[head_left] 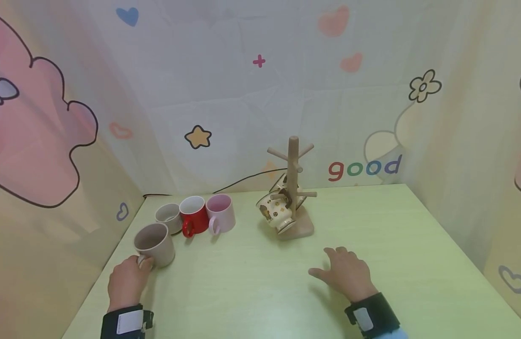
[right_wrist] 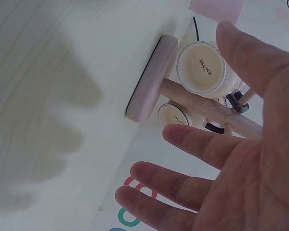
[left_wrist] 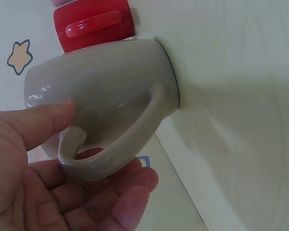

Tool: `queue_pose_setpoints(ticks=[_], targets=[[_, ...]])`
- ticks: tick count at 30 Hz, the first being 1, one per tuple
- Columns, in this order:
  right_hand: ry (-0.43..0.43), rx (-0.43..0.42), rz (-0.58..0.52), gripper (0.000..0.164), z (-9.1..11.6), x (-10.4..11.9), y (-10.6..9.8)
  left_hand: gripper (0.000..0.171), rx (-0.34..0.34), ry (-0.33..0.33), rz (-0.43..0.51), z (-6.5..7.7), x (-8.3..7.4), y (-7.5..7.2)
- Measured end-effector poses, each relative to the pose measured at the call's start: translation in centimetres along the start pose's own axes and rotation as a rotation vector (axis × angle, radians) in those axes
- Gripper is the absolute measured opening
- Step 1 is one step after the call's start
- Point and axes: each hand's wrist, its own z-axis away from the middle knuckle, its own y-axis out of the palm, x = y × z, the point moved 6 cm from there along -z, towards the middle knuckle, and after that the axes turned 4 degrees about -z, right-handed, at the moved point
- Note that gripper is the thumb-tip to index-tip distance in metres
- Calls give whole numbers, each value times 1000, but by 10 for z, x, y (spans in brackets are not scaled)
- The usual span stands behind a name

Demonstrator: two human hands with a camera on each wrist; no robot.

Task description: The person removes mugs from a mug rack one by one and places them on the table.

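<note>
At the table's left, my left hand (head_left: 128, 284) holds a grey-beige mug (head_left: 155, 245) by its handle (left_wrist: 120, 151). In the left wrist view the thumb lies against the mug's side, with the other fingers curled behind the handle. The mug appears upright on the table. My right hand (head_left: 349, 273) hovers over the table at the right, fingers spread and holding nothing. Beyond it stands a wooden mug tree (head_left: 293, 179) with two cream patterned mugs hung on its lower pegs; the front mug (head_left: 276, 212) partly covers the rear mug (right_wrist: 173, 115).
Behind the held mug, a short greyish-white cup (head_left: 169, 218), a red mug (head_left: 195, 217) and a pink mug (head_left: 223, 214) stand close together. A printed curtain (head_left: 226, 84) hangs behind the pale table (head_left: 243, 292), and a thin dark cord (head_left: 247, 178) runs along the back.
</note>
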Motion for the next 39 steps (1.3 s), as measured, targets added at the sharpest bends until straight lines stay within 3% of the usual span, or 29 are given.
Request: queue_pose_setpoints(ticks=[7,12,16,19,32,36,39], targets=[[-5,-5,4,78,0,0,0,51,-30,-45,-36,7,-4,-5],[-4,-10,0,78,0,0,0,55,-103,-78,-28,14,-16,-17],[-4,-10,-4,77,0,-1,0,49,-157,-35,-15,19,-31,-26],[-6,-12,-9,77,0,-1,0,45,-162,5,-17,20,-42,-25],[-12,-25,-9,76,-1,-1,-2,46,-41,118,-99,15,-100,-6],[-14,-23,4,77,-3,-1,-3,46,-27,194,-106,11,-119,8],[-19,-29,11,74,-4,-1,-4,48,20,241,-113,10,-136,21]])
